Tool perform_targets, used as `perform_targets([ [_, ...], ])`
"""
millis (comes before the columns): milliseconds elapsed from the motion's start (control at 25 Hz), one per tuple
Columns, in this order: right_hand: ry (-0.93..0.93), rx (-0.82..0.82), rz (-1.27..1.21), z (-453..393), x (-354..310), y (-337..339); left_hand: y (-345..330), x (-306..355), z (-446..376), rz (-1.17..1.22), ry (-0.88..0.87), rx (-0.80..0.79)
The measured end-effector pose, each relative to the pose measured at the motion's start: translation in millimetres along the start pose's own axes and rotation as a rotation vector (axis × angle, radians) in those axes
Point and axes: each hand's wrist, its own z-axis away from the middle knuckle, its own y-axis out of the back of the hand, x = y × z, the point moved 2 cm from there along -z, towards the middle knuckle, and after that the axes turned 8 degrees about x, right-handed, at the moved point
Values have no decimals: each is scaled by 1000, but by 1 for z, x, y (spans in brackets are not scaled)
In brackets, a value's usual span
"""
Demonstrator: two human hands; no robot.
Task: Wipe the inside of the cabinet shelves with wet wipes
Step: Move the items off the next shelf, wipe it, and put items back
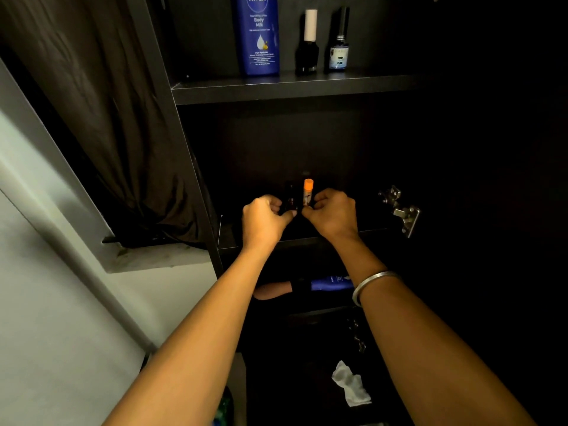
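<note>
Both forearms reach up into the cabinet; the right wrist carries a bangle (373,285). Left hand (265,217) curls its fingers round a dark bottle (291,196) on the middle shelf (378,232). Right hand (331,212) is curled close beside an orange-capped tube (308,192); whether it grips the tube cannot be told. The hands sit nearly together.

A crumpled wipe (350,384) lies low in the cabinet, well apart from both hands. Judged step: handling the small items on the shelf, neither hand holding the wipe.

Procedure: keep each item upright, grip low on the body, and lift straight. Avoid the hinge (401,210) at right. On the upper shelf (276,87) stand a lotion bottle (257,35) and two small bottles.
</note>
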Motion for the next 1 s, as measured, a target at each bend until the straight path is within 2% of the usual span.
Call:
perform_targets([
  [240,-93,-28,-72,-1,0,12,8,3,5,50,46,-34],
  [440,-103,2,-61,11,3,17,16,3,19,94,30,-22],
  [600,-49,50,-69,29,4,24,23,-1,39,135,-136,54],
  [800,178,227,-100,76,20,31,29,-16,85,68,-406,80],
  [1000,169,135,-72,113,60,18,17,-53,118,-8,-366,-45],
])
